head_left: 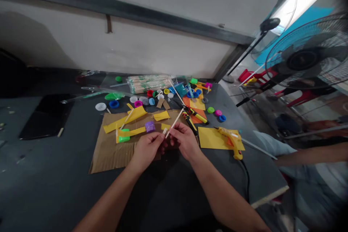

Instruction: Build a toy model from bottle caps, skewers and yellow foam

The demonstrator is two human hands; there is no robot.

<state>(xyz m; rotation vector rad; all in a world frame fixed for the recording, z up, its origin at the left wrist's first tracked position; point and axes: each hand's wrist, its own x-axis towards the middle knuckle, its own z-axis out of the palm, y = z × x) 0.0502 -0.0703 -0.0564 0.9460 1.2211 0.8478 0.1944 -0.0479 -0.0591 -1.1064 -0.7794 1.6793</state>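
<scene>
Over the front edge of a cardboard sheet, my two hands meet at the fingertips. My right hand pinches a thin pale wooden stick, which slants up and to the right. Between the fingers of my left hand are short stick pieces, partly hidden by the fingertips. On the cardboard, just beyond my left hand, lies a yellow paper strip with a purple bottle cap at one end and a green cap near the other. Pliers with yellow-and-black handles lie beyond my right hand.
A yellow glue gun rests on yellow paper at right, its cord hanging over the edge. Bagged wooden sticks and several coloured caps line the back. A black phone lies left. Another person's arm is at right.
</scene>
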